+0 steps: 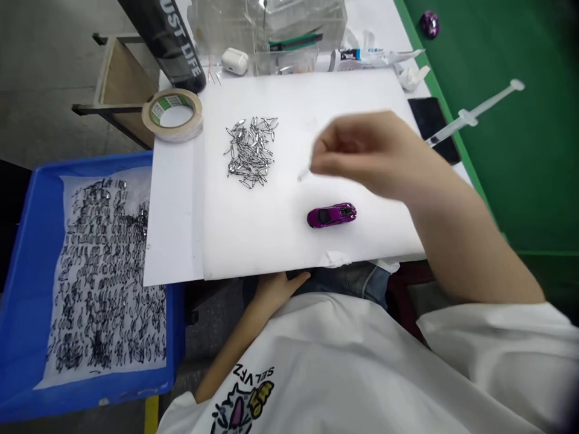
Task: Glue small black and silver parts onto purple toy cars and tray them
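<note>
My right hand (362, 154) is closed above the white board (271, 235), and a small pale tip (304, 175) sticks out from its fingers; the rest of that object is hidden. Below it on the board lies a purple toy car (332, 215). To the left is a pile of small dark-outlined, leaf-shaped pieces (251, 152). My left hand (275, 289) rests low by my lap at the board's front edge, partly hidden under it. Its thumb is stretched out, but its other fingers are out of sight.
A blue tray (27, 271) with rows of dark pieces stands left. Around the board are a tape roll (194, 123), black bottle (169, 48), white earphone case (234, 61), clear boxes (226, 24), a phone (427, 114), and a syringe (465, 117). Another purple car (429, 25) lies on green.
</note>
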A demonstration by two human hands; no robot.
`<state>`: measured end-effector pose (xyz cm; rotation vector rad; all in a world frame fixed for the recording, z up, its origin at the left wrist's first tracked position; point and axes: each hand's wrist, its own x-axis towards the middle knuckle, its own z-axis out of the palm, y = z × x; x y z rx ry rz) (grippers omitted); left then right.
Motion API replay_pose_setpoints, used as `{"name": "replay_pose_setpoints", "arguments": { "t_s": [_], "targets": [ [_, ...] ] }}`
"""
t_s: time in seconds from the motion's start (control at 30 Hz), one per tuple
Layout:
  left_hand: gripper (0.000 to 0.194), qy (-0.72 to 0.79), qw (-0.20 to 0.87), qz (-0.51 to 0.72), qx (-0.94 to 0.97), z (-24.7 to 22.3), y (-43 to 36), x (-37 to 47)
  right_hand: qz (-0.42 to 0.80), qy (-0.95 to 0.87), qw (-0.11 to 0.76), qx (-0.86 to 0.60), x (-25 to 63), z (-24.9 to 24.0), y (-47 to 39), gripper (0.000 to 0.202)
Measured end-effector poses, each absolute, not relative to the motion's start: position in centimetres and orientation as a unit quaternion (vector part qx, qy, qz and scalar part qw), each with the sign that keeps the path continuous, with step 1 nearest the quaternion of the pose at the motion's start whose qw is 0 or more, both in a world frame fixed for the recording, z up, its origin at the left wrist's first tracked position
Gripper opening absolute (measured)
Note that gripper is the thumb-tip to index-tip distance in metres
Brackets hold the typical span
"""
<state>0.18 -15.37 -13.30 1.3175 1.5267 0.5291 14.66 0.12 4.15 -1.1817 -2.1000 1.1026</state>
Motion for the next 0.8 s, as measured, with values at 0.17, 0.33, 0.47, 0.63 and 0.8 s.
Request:
{"name": "replay_pose_setpoints", "arguments": {
  "t_s": [0.17,0.33,0.47,0.63,0.8],
  "targets": [
    [0.037,0.594,0.56,0.284,0.502,-13.3,-15.1,0.1,0.531,-0.754,0.208,-0.327,20.9,2.7,-9.7,0.007],
    [0.038,0.513,0.707,0.27,0.404,-13.1,-16.4,-1.3,0.571,-0.672,0.186,-0.433,22.3,-3.7,-13.8,0.015],
    [0.043,0.485,0.787,0.25,0.29,-13.0,-17.1,0.3,0.591,-0.651,0.19,-0.436,21.7,-5.5,-14.5,0.017],
    [0.034,0.456,0.83,0.234,0.22,-11.2,-16.8,3.0,0.57,-0.668,0.169,-0.447,21.6,-5.1,-14.3,0.016],
    [0.025,0.465,0.816,0.257,0.228,-8.2,-16.4,3.6,0.499,-0.724,0.215,-0.425,21.5,-5.4,-14.5,0.005]
  ]
}}
